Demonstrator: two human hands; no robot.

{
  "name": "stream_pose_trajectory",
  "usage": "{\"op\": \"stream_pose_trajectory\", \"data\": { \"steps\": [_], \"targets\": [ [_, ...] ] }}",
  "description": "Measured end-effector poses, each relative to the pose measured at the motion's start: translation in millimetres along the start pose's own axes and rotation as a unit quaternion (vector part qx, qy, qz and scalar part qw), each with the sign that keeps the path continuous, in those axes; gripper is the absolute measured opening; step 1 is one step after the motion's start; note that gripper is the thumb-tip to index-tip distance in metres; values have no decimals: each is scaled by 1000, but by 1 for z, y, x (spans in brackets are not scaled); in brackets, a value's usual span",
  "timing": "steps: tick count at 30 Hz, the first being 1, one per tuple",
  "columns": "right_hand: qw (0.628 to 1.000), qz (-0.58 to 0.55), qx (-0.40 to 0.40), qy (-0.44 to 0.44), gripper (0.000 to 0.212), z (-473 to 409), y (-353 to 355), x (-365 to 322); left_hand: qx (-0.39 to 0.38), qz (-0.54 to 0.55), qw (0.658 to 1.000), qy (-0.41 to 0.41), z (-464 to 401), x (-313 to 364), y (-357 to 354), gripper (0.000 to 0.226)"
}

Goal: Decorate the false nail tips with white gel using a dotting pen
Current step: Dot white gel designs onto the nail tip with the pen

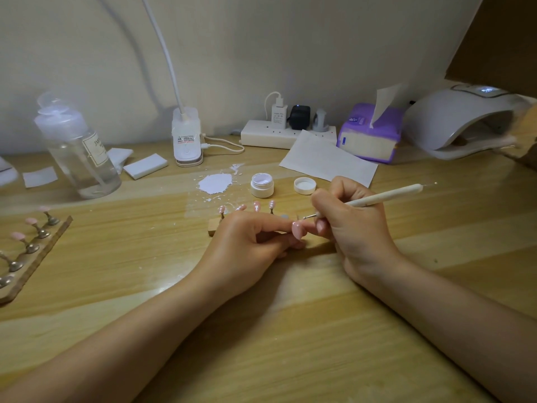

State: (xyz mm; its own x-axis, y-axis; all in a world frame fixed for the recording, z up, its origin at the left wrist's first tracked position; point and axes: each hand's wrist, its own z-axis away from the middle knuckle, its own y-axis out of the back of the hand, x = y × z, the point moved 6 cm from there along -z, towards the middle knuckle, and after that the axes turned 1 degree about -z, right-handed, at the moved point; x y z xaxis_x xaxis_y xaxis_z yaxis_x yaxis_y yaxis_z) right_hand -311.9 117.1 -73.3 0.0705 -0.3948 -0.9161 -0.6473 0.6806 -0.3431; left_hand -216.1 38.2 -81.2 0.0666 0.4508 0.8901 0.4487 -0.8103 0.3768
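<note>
My left hand (247, 245) pinches a pink false nail tip (298, 230) between thumb and fingers at the table's middle. My right hand (351, 225) grips a cream dotting pen (386, 196); its metal point (308, 217) hovers just above the held tip. Behind my left hand, a small wooden stand (212, 227) carries several pink tips (256, 205) with white dots. An open jar of white gel (262, 184) stands behind them, its lid (304, 185) to the right. A blob of white gel (216, 183) is spread on the table.
A second wooden stand (35, 257) with pink tips lies at the left edge. A clear bottle (78, 152), white pads (145, 169), lamp base (187, 141), power strip (270, 133), paper sheet (325, 158), purple tissue pack (369, 132) and nail curing lamp (462, 120) line the back.
</note>
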Motion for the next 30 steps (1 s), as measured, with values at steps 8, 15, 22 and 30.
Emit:
{"op": "stream_pose_trajectory", "data": {
  "steps": [8, 15, 22, 30],
  "targets": [
    [999, 42, -11, 20, 49, 1, -2, -1, -2, 6, 1000, -8, 0, 1, -1, 27],
    [995, 88, -13, 44, 41, 4, -5, -4, -7, -17, 999, -28, 0, 5, -1, 26],
    [994, 96, -14, 49, 40, 3, -5, -3, -6, -50, 998, -42, 0, 8, 0, 24],
    [994, 92, -13, 51, 39, 3, -5, -3, -1, -50, 998, -45, 0, 9, 0, 26]
  ]
}}
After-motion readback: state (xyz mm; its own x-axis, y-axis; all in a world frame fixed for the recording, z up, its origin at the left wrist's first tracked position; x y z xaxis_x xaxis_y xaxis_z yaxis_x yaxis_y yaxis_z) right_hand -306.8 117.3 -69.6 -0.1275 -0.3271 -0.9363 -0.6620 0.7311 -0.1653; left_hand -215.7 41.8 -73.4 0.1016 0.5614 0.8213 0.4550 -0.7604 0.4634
